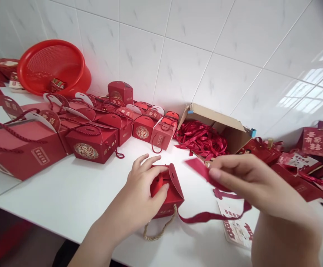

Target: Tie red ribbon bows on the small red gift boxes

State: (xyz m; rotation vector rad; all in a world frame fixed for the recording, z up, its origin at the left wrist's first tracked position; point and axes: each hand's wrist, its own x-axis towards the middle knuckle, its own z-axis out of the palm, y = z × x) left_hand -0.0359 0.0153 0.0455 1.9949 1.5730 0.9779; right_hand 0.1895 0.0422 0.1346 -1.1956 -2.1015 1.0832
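My left hand (143,191) wraps around a small red gift box (170,193) with a beige rope handle on the white table (75,193). Its fingers press on the box's top flaps. My right hand (250,178) is raised just right of the box and pinches one end of a red ribbon (206,217). The ribbon trails down and back to the box's base.
Several finished red gift boxes (93,142) stand in rows at the left and back. A cardboard box (233,129) of red ribbons lies open behind my hands. A red basket (52,66) leans on the tiled wall. Flat red cards and packaging (303,163) pile up at right.
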